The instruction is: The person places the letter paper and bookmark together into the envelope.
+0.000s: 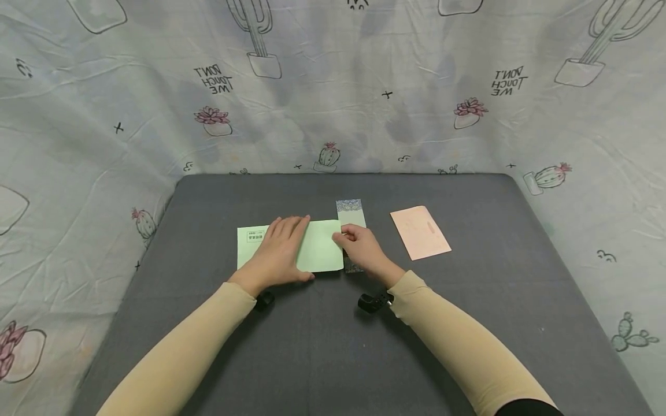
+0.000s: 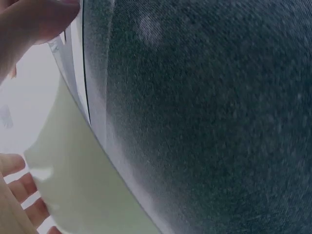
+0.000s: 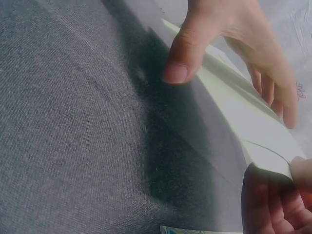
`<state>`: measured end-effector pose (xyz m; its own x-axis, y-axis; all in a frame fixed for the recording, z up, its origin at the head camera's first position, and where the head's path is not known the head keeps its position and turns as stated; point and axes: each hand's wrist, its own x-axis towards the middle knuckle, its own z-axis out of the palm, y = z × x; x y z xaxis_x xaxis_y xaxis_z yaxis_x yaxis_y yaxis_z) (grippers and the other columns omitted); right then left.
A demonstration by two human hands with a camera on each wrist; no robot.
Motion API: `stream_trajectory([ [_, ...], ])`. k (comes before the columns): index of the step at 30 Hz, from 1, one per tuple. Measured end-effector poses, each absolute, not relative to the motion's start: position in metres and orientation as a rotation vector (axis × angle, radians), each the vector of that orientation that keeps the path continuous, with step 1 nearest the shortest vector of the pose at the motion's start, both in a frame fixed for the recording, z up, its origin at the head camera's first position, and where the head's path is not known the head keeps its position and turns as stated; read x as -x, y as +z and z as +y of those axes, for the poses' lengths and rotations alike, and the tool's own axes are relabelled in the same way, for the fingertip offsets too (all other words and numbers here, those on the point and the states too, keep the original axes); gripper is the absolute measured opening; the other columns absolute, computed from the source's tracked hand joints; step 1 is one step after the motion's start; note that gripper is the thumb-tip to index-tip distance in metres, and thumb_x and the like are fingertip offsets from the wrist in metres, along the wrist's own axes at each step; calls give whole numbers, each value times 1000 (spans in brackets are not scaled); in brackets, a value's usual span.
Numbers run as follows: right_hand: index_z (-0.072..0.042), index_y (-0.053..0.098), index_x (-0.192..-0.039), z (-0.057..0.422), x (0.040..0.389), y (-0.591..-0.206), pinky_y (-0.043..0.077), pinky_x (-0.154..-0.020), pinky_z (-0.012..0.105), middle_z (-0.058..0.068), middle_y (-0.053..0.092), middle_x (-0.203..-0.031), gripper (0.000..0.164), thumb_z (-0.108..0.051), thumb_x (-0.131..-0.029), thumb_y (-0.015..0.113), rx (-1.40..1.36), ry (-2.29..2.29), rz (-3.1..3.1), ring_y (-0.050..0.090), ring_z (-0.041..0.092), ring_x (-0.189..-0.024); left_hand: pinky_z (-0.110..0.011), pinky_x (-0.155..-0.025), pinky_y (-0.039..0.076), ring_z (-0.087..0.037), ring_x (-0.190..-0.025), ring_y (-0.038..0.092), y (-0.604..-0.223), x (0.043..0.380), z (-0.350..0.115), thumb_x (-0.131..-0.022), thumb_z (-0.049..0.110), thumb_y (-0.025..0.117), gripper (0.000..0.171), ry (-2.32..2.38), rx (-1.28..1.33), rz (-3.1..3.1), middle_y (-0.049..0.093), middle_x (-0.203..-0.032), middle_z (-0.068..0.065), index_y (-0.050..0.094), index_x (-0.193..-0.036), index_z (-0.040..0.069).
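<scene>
A light green booklet [image 1: 322, 245] with a small printed box at its left end lies crosswise on the table. My left hand [image 1: 278, 248] rests across its middle, fingers extended and thumb out past the near edge. At the right end, my right hand [image 1: 364, 245] pinches the booklet's edge. The right wrist view shows the thumb on top and the fingers beneath the raised green cover [image 3: 243, 117]. A narrow card strip with blue patterned ends [image 1: 351, 214] lies upright on the table, partly hidden by the right hand and the booklet.
To the right lies a pale pink booklet [image 1: 420, 233], set at a slant. The grey table [image 1: 312, 358] ends at the back against a hanging cloth [image 1: 354, 127] printed with cacti. Black wrist cameras [image 1: 370, 303] sit under both wrists.
</scene>
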<state>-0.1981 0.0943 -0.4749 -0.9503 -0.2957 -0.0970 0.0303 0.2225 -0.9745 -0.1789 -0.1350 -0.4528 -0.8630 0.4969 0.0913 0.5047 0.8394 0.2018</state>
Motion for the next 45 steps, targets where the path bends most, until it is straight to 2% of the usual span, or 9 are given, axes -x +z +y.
stream_trajectory([
  [16, -3, 64, -114, 96, 200, -479, 55, -76, 38, 12, 65, -99, 26, -22, -102, 51, 218, -1895, 2080, 66, 24, -89, -52, -111, 17, -36, -131, 29, -456, 181, -132, -58, 61, 83, 123, -387, 759, -2969, 31, -142, -17, 23, -151, 7],
  [23, -5, 64, -106, 96, 199, -477, 48, -62, 29, 8, 65, -84, 17, -17, -96, 59, 256, -1827, 2218, 55, 19, -71, -51, -110, 19, -35, -128, 31, -458, 181, -133, -57, 61, 83, 126, -370, 764, -2950, 32, -140, -16, 21, -152, 7],
  [27, -6, 50, -116, 96, 199, -476, 45, -61, 30, 9, 67, -85, 26, -16, -95, 61, 251, -1840, 2198, 53, 19, -66, -51, -110, 19, -35, -128, 31, -458, 182, -133, -57, 61, 83, 125, -349, 757, -2948, 33, -139, -16, 21, -152, 7],
  [30, -6, 42, -112, 95, 199, -477, 41, -57, 30, 9, 64, -81, 28, -13, -95, 62, 260, -1876, 2190, 45, 18, -59, -51, -110, 20, -35, -128, 32, -458, 182, -133, -58, 62, 82, 125, -323, 747, -2954, 33, -139, -16, 22, -151, 6],
  [31, -5, 42, -109, 95, 199, -477, 39, -56, 30, 9, 63, -81, 26, -12, -95, 63, 268, -1883, 2195, 43, 18, -58, -51, -110, 20, -35, -128, 32, -458, 182, -132, -58, 62, 82, 124, -323, 744, -2956, 33, -139, -17, 22, -151, 6],
  [35, -5, 51, -103, 94, 198, -476, 43, -58, 30, 9, 58, -88, 16, -11, -94, 63, 311, -1856, 2245, 51, 22, -66, -51, -110, 20, -36, -127, 32, -457, 181, -131, -58, 61, 82, 123, -335, 732, -2964, 33, -138, -17, 23, -151, 5],
  [37, -5, 55, -103, 94, 198, -476, 46, -61, 30, 11, 59, -94, 15, -13, -94, 63, 319, -1821, 2278, 56, 26, -73, -51, -110, 19, -36, -128, 32, -457, 181, -130, -58, 60, 83, 123, -348, 727, -2968, 33, -139, -17, 24, -151, 5],
  [40, -4, 58, -106, 95, 200, -478, 46, -61, 31, 13, 60, -96, 16, -15, -95, 63, 317, -1800, 2287, 58, 30, -75, -52, -109, 19, -36, -129, 31, -457, 181, -129, -58, 61, 82, 123, -361, 717, -2975, 32, -139, -18, 23, -151, 6],
  [45, -8, 65, -109, 96, 201, -480, 47, -61, 28, 7, 64, -92, 16, -16, -95, 63, 341, -1771, 2316, 59, 21, -73, -52, -109, 20, -36, -129, 31, -456, 182, -129, -58, 62, 82, 122, -373, 694, -2962, 33, -139, -18, 24, -151, 6],
])
